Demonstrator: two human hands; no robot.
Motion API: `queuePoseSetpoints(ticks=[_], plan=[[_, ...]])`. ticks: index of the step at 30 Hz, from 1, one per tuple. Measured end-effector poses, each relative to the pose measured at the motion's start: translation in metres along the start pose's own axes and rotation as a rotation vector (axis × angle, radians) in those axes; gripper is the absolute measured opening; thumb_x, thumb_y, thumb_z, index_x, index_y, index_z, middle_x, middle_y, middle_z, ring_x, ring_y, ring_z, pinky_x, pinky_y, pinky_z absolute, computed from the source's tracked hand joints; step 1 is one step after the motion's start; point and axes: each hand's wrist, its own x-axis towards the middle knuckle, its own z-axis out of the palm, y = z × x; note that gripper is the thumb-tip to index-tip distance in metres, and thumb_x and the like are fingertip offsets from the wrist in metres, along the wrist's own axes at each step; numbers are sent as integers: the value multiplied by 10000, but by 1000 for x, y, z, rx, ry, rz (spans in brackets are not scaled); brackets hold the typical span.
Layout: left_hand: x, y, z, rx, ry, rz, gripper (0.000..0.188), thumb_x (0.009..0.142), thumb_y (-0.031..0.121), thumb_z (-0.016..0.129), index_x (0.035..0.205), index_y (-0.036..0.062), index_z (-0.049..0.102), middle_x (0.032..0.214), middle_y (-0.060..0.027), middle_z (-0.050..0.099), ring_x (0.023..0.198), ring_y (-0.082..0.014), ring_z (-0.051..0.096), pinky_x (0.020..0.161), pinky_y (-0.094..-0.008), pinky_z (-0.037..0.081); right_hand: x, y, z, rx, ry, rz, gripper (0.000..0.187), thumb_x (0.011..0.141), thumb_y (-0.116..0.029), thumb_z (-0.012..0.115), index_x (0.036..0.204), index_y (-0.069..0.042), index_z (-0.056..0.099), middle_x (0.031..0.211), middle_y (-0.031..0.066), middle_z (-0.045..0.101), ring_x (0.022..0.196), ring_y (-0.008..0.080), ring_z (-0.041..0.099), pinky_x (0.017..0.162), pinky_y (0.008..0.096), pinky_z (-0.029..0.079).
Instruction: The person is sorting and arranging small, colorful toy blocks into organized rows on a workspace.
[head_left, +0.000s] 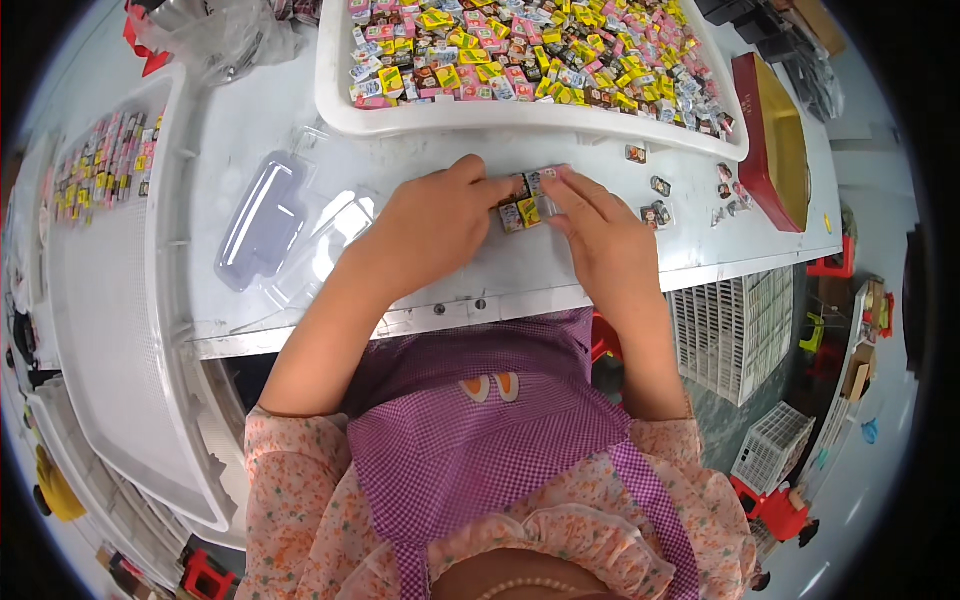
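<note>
A compact cluster of small boxes (520, 215) sits on the bench (515, 280) at the centre of the frame. The right hand (612, 240) pinches its right end, perhaps to keep it square; the left hand (435, 215) touches the upper left corner, its grip too hidden to tell. Loose boxes (650, 216) lie right of centre. The white tub (540, 120), heaped with more at upper centre, seems placed within reach; clear plastic trays (262, 220) lie at left, apparently out of the way.

Small printed boxes (529, 212), black, yellow and whitish, clustered side by side between left hand (432, 218) and right hand (612, 240) fingertips, clear plastic (547, 206) by right thumb.
</note>
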Motion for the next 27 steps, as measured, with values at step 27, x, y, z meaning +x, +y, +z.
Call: queuePoseSetpoints(ticks=[27], plan=[[2,4,-35,-1419,61,-632,298,958,257,514,1088,6,610,863,-1,550,585,-60,467,399,-187,304,-10,36,-4,1821,224,816,321,941,-149,557,1220,6,523,1174,188,589,990,226,596,772,251,499]])
